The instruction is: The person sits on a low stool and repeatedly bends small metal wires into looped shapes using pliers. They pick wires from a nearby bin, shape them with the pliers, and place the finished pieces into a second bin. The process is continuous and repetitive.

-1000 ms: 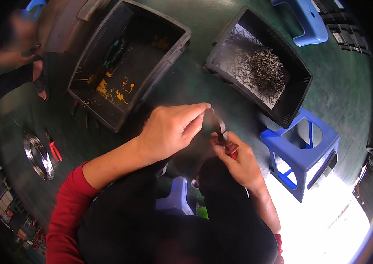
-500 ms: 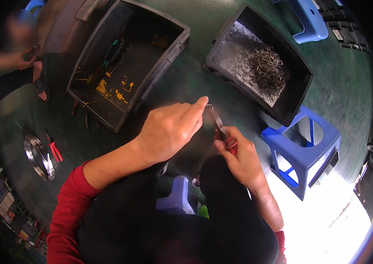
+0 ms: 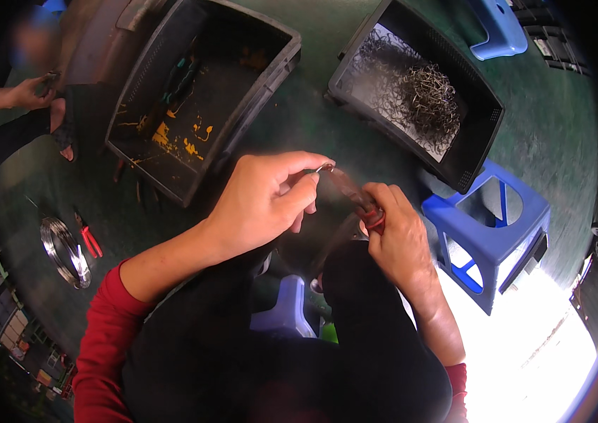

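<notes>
One curved silvery wire (image 3: pixel 324 167), newly pinched in my left hand (image 3: pixel 262 199), meets the red-handled dark steel pliers (image 3: pixel 350 188) my right hand (image 3: pixel 399 236) clasps.

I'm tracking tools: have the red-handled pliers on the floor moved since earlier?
No: the red-handled pliers lie in the same spot, right of the wire coil.

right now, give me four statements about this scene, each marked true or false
1. The right hand holds red-handled metal pliers. True.
2. The left hand pinches a small curved metal wire. True.
3. The round silvery wire coil hangs from the left hand. False: the coil lies on the dark green floor.
4. The tangled heap of bent metal pieces lies in the left black plastic bin. False: it lies in the right black plastic bin.
</notes>
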The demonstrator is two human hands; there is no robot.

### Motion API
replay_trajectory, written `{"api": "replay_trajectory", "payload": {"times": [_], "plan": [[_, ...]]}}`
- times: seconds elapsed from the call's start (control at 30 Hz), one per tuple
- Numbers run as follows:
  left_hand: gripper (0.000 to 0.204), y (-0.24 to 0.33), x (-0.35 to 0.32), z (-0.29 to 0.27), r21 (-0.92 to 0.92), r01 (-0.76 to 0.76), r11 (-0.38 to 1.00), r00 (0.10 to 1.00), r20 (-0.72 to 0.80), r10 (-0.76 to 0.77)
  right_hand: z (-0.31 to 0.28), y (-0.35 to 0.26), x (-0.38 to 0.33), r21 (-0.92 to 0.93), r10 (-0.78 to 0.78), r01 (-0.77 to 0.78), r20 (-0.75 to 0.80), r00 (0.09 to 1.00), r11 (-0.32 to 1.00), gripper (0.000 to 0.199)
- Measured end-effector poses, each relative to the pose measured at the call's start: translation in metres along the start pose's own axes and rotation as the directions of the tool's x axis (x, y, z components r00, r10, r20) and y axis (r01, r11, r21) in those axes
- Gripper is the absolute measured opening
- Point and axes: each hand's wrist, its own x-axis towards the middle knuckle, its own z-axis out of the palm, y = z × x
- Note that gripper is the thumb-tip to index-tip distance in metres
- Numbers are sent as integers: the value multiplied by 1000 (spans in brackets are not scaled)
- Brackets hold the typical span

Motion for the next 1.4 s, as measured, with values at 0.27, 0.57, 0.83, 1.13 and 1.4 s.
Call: {"api": "replay_trajectory", "payload": {"times": [0.27,0.57,0.83,1.13,1.4], "plan": [[27,3,-1,-1,-77,106,991,994,16,-105,3,0,1,-106,-26,23,-30,999,994,44],[28,4,0,-5,-90,158,983,987,51,-154,4,3,4,29,-28,28,5,1000,999,29],[32,-11,17,-22,98,-225,969,971,106,215,-10,12,9,547,61,-519,648,760,657,23],[18,-17,24,-19,-68,-80,995,996,-52,76,0,12,2,630,-90,-494,666,741,599,36],[18,-21,20,-11,412,-349,842,892,-130,433,-9,6,3,453,118,-316,412,903,834,37]]}}
